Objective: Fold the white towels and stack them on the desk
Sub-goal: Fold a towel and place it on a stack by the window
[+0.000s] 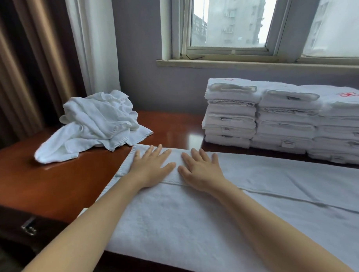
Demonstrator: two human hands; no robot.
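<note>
The left hand [152, 168] and right hand [201, 170] press flat, fingers straight and a little apart, on the white towel [177, 221] spread under them on the desk [54, 181], so I think sliding them apart slowly would push the bumps out.

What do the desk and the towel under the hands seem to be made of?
The desk: likely wood with glossy reddish-brown varnish; bright reflections show. The spread towel: looks like cotton terry, matte white; fuzzy pile and stitched hem.

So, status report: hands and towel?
Pressed flat on spread towel: left hand, right hand. Back right, folded stacks; back left, crumpled pile. Nothing blocking.
</note>
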